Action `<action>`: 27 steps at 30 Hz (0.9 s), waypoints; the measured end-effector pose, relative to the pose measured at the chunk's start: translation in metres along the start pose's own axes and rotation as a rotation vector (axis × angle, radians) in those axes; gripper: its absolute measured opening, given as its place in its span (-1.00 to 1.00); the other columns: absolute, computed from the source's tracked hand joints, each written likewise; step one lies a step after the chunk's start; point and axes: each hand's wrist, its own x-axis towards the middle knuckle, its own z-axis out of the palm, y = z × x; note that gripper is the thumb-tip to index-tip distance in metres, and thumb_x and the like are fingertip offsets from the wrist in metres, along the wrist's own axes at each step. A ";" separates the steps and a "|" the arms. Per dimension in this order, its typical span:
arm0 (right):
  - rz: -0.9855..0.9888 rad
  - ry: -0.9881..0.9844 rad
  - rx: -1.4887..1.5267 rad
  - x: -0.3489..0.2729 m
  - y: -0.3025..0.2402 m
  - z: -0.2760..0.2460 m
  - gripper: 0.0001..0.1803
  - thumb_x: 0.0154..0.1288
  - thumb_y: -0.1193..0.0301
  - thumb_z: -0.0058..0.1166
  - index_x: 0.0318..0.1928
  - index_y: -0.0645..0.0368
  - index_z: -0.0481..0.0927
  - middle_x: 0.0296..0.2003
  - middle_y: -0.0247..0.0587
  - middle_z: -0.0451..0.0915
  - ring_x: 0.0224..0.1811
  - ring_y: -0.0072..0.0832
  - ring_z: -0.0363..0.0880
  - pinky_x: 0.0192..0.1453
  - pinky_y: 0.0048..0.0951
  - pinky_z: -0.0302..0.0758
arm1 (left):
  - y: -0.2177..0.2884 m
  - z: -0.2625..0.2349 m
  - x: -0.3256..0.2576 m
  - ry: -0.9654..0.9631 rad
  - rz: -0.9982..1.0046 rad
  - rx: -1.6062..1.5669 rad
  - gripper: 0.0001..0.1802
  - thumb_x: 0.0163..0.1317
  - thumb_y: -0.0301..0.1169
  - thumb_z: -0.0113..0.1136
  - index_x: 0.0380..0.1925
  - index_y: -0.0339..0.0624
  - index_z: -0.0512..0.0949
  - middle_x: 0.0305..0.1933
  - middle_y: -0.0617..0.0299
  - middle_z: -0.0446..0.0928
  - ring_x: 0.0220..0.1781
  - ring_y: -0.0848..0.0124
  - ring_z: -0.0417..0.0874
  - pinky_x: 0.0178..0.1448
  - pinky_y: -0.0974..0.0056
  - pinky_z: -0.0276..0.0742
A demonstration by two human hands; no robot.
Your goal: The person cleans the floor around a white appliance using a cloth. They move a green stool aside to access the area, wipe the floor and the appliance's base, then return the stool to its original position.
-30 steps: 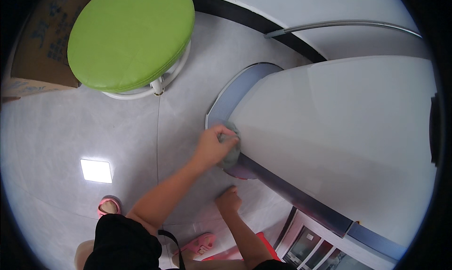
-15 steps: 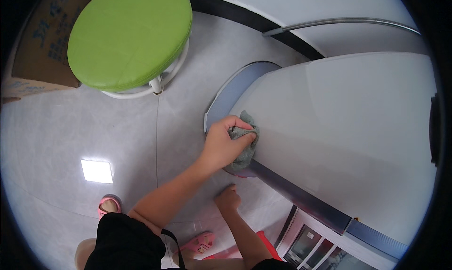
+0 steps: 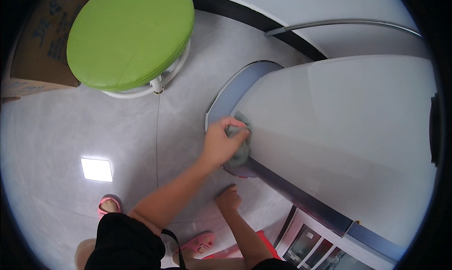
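My left hand [image 3: 221, 140] pinches a crumpled grey-green cloth [image 3: 241, 150] between thumb and fingers. The cloth presses against the lower end of a large, white, rounded appliance [image 3: 329, 114], just above its blue-grey base [image 3: 238, 88]. A dark strip [image 3: 301, 196] runs along the appliance's near side, starting beside the cloth. Motion slightly blurs the cloth and fingertips. Lower down, my right hand [image 3: 229, 198] hangs closed over the grey floor, fingers curled, with nothing visible in it.
A green round stool [image 3: 129, 37] on a white frame stands at upper left, next to a cardboard box [image 3: 44, 44]. A metal pipe [image 3: 343, 22] leaves the white wall above a black skirting [image 3: 235, 11]. Pink sandals [image 3: 200, 242] and a red object [image 3: 267, 244] are lower down.
My left hand and the cloth have shifted slightly left along the appliance's lower end. My right hand has hardly moved.
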 end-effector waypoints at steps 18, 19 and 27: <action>-0.022 0.011 -0.023 0.004 0.000 0.005 -0.32 -0.09 0.22 0.03 -0.07 0.52 0.15 -0.34 -0.01 0.58 -0.32 -0.32 0.62 -0.27 -0.38 0.52 | -0.066 -0.009 0.021 0.196 0.121 0.000 -0.80 0.07 -0.47 0.11 -0.26 -0.25 0.47 -0.29 0.22 0.48 -0.22 0.44 0.47 -0.08 0.37 0.37; -0.018 0.012 -0.004 0.003 0.002 0.005 -0.32 -0.10 0.23 0.05 -0.08 0.51 0.15 -0.33 0.01 0.58 -0.30 -0.29 0.62 -0.23 -0.37 0.51 | -0.070 -0.012 0.021 0.153 0.064 -0.027 -0.80 0.07 -0.47 0.11 -0.26 -0.25 0.47 -0.30 0.19 0.49 -0.22 0.41 0.49 -0.09 0.36 0.38; 0.005 0.016 0.047 0.000 0.005 0.003 -0.35 -0.13 0.28 0.04 -0.09 0.50 0.15 -0.35 0.03 0.57 -0.33 -0.23 0.62 -0.25 -0.33 0.51 | -0.054 -0.064 0.045 0.426 0.100 -0.278 -0.81 0.24 -0.43 -0.08 -0.17 -0.16 0.46 -0.30 0.31 0.44 -0.31 0.56 0.41 -0.21 0.43 0.37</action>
